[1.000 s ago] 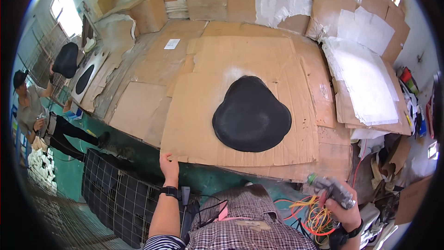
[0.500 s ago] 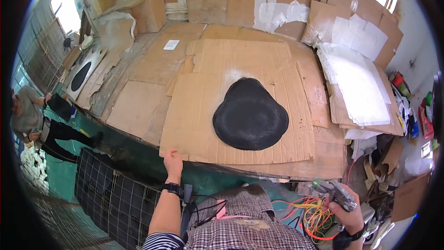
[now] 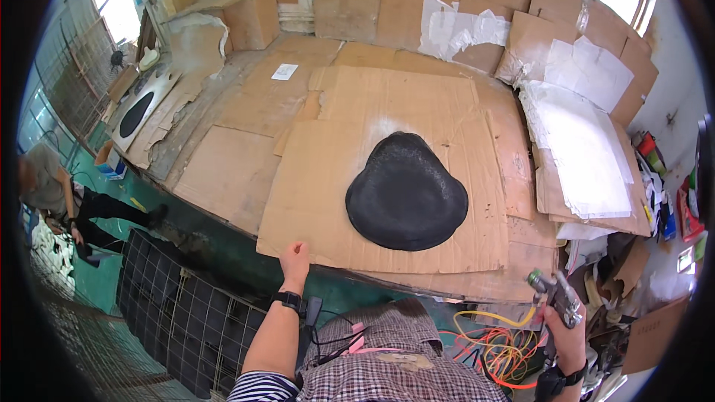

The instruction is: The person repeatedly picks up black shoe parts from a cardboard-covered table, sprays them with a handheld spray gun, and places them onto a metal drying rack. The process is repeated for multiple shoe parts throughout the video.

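Observation:
A black, three-lobed pad [image 3: 406, 190], like a seat cushion, lies flat on a large sheet of cardboard [image 3: 313, 179] on the table. My left hand [image 3: 296, 264] is curled closed at the sheet's near edge, close to its left corner, with nothing visible in the fingers. In my right hand [image 3: 564, 335] is a metal spray gun [image 3: 557, 296], held up right of the table's near edge and apart from the pad. A yellow hose [image 3: 495, 318] curves toward the gun.
Tangled orange and yellow hoses [image 3: 503, 357] lie at lower right. A wire rack with black pieces [image 3: 194, 313] stands at lower left. White sheets [image 3: 577, 149] lean at the table's right. A co-worker [image 3: 52, 186] stands far left, beyond a black oval piece [image 3: 136, 113].
My left hand has slid right from the cardboard's corner, its fingers now curled. The spray gun has risen and turned more upright. The co-worker has lowered the dark piece held up before.

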`<state>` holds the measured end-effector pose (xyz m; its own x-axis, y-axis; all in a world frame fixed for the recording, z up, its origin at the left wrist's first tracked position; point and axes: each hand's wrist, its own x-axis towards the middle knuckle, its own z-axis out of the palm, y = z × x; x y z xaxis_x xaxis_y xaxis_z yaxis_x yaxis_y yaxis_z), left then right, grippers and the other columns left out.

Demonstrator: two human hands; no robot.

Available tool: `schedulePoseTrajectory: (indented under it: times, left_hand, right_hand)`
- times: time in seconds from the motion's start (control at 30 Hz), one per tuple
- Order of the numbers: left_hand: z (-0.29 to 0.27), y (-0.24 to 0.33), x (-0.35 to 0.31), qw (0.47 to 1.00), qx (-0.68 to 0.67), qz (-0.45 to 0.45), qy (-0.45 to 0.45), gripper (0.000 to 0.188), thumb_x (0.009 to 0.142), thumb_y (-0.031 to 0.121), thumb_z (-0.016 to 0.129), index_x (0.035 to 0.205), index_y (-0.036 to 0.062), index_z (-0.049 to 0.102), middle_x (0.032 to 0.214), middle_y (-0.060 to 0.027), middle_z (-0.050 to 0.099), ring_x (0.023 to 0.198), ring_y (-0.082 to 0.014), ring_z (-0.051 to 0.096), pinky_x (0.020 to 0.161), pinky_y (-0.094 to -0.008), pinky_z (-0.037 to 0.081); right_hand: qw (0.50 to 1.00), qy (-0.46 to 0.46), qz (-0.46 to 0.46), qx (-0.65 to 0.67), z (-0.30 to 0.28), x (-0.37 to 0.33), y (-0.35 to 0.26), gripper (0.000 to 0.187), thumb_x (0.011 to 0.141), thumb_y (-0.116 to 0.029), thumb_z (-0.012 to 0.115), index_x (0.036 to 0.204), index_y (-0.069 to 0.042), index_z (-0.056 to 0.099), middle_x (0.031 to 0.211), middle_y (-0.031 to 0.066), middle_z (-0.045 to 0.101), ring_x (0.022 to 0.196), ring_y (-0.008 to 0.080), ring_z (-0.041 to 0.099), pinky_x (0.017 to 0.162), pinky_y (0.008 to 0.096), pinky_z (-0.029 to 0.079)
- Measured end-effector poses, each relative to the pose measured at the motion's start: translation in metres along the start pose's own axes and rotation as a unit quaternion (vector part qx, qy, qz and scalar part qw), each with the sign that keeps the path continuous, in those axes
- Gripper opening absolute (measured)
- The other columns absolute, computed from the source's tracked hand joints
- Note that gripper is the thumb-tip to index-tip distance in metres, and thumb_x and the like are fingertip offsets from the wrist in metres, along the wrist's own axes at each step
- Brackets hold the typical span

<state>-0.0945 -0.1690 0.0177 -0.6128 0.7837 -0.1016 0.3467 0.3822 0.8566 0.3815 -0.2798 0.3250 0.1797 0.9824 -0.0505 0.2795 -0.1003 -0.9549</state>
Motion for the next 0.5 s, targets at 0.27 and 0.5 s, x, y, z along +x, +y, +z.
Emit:
schedulePoseTrajectory:
  times: [0.27, 0.5]
  left_hand:
    - [0.094, 0.022, 0.037, 0.996, 0.041, 0.030, -0.078, 0.015, 0.081, 0.010, 0.061, 0.091, 0.0033, 0.070, 0.082, -0.0144, 0.069, 0.078, -0.0257, 0.067, 0.072, -0.0351, 0.051]
    - [0.143, 0.061, 0.037, 0.986, 0.121, 0.050, -0.104, 0.029, 0.080, 0.008, 0.058, 0.107, 0.0060, 0.067, 0.094, -0.0160, 0.069, 0.089, -0.0306, 0.066, 0.081, -0.0391, 0.051]
  right_hand:
    - [0.995, -0.066, -0.042, 0.055, 0.010, 0.037, -0.028, 0.052, 0.083, -0.016, 0.070, 0.126, 0.005, 0.050, 0.085, 0.0065, 0.061, 0.075, 0.0137, 0.061, 0.069, 0.0278, 0.051]
    - [0.975, -0.190, 0.054, -0.104, -0.034, 0.033, -0.013, 0.045, 0.080, -0.006, 0.069, 0.122, 0.003, 0.057, 0.087, 0.0038, 0.065, 0.079, 0.0077, 0.060, 0.072, 0.0240, 0.049]
